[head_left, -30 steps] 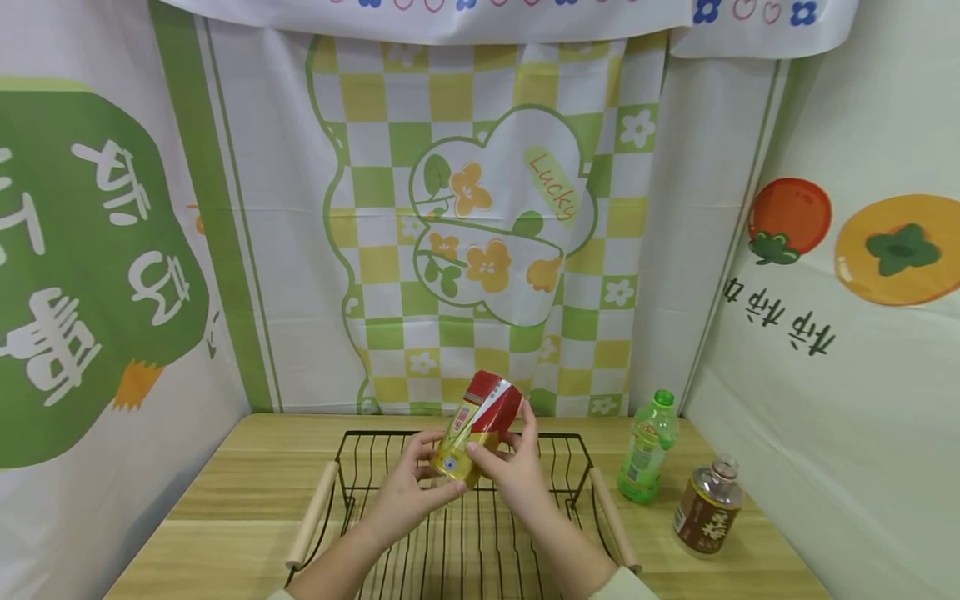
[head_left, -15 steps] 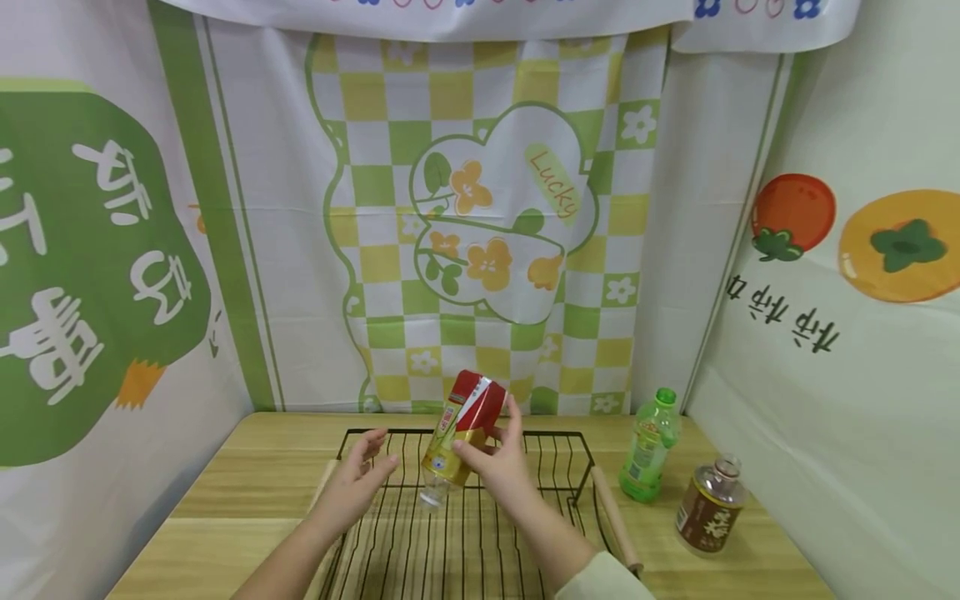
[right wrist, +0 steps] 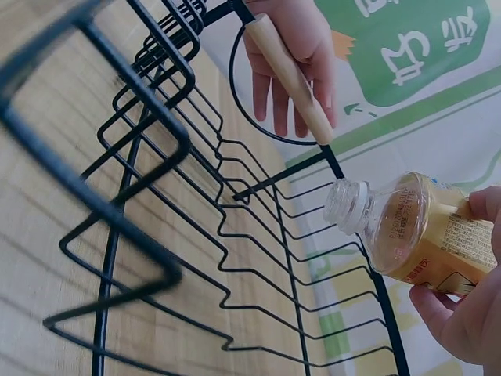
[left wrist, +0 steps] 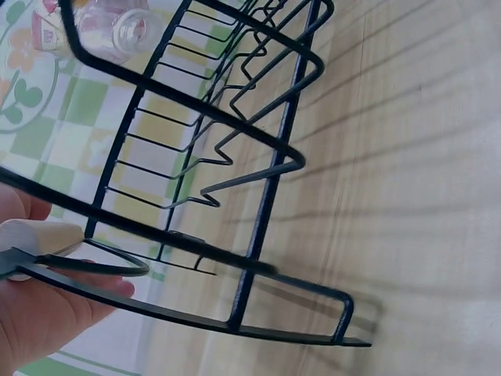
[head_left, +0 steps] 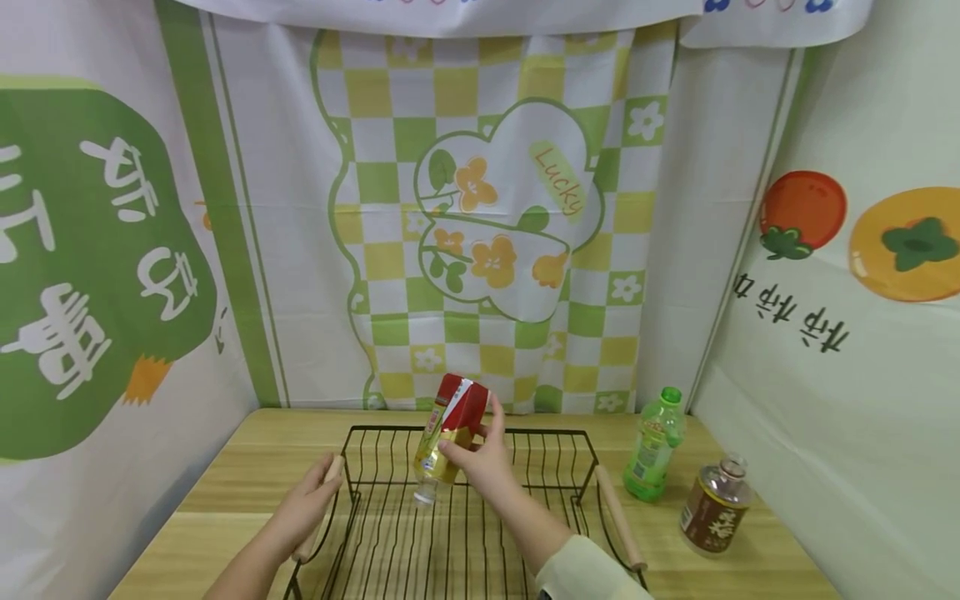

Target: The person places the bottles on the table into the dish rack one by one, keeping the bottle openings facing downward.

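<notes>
The right hand (head_left: 480, 454) holds a red and gold bottle (head_left: 453, 417) between thumb and fingers, in the air above the wire rack (head_left: 390, 428). The bottle is tilted, base up and mouth down; the right wrist view shows a bare, threaded neck with no cap. The grip lies around the labelled body, presumably because the body gives the fingers a broad surface and leaves the neck free.

The left hand (head_left: 303, 504) is beside the rack's left wooden handle (right wrist: 290, 78), its fingers long and loosely extended behind the wood in the right wrist view. Whether the palm bears on the handle cannot be told. The placement would suit steadying the rack, a judgement only.

The rack rests on the wooden table (head_left: 217, 492) with its two handles at opposite sides, an arrangement that probably serves for lifting it level; the right handle (head_left: 621, 517) is untouched. To its right, a green bottle (head_left: 655, 450) and a brown-labelled bottle (head_left: 716, 510) stand upright, near each other but apart, perhaps set there to leave the rack within reach of both hands.
</notes>
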